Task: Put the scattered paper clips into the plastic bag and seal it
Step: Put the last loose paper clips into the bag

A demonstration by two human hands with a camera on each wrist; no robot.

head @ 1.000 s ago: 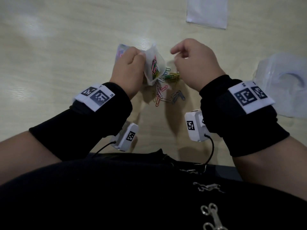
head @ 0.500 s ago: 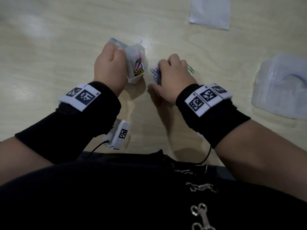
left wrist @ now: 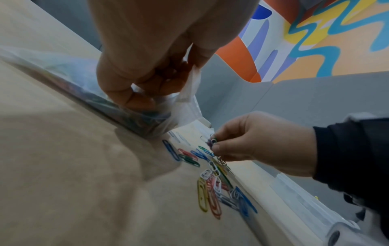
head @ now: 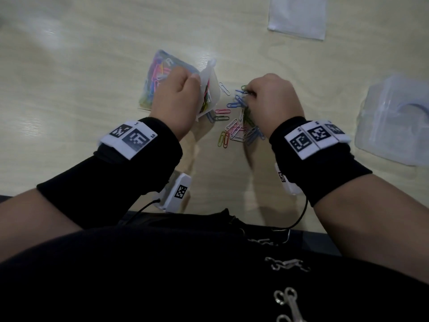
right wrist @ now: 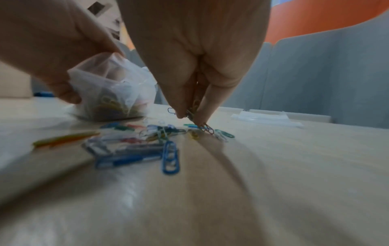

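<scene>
The right hand (head: 274, 101) is pinching up a few paper clips (head: 236, 131) from the scatter lying mid-table toward the near edge, while the left hand (head: 176, 98) is gripping the plastic bag (head: 210, 89) open just beside them, so the loading step is likely underway and the pinched clips next need carrying over the bag's mouth.

Coloured paper clips (head: 234, 133) loose on the table, beside an open clear plastic bag (head: 210, 90) partly filled

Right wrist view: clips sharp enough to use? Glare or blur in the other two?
Right wrist view: near clips smeared, only the blue one fairly crisp; right hand casts a long shadow. Head view: dim, glare patches on table, bag edge soft. Left wrist view: clips readable, edges warped.
</scene>
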